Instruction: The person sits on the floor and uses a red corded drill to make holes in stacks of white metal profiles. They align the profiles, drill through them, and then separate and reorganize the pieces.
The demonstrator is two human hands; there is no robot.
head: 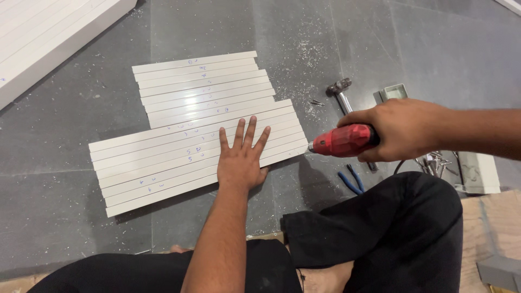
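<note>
On a grey tiled floor [81, 108], the left hand [241, 154] lay flat, fingers spread, on a row of white slats [179, 125], while the right hand [404, 130] gripped a red drill [342, 141], its tip at a slat's end. White dust nearby suggested drilling was underway; a hammer [341, 92] and blue pliers [351, 182] lay beside.

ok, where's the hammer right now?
In the head view the hammer lies on the grey floor at upper right, just beyond the right hand gripping the red drill, beside a small grey tray.
</note>
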